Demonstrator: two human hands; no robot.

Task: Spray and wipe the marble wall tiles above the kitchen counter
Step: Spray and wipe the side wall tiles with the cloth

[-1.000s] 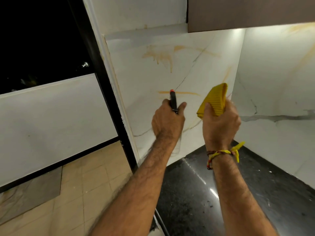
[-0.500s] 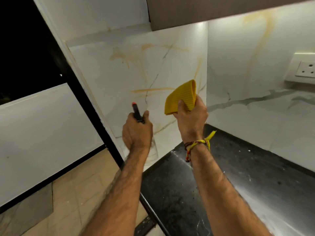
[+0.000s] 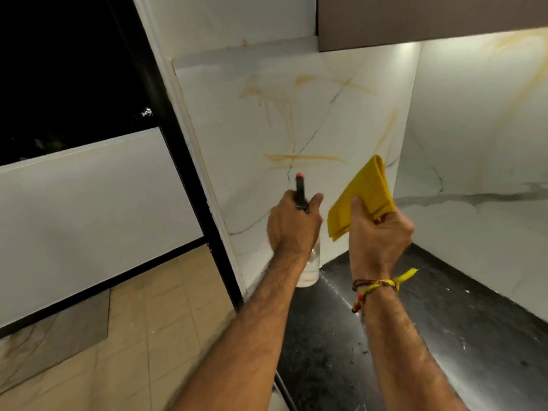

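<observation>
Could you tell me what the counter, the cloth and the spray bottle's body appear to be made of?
Counter: dark polished stone, perhaps granite, speckled and reflecting light. Cloth: yellow ribbed fabric, folded soft in the right hand. Spray bottle in the left hand: clear body, probably plastic, see-through.

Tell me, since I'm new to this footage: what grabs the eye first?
The folded yellow cloth in the right hand, raised before the marble wall with its orange-brown streaks. Beside it, the left hand grips a clear spray bottle, red-tipped nozzle toward that wall.
</observation>
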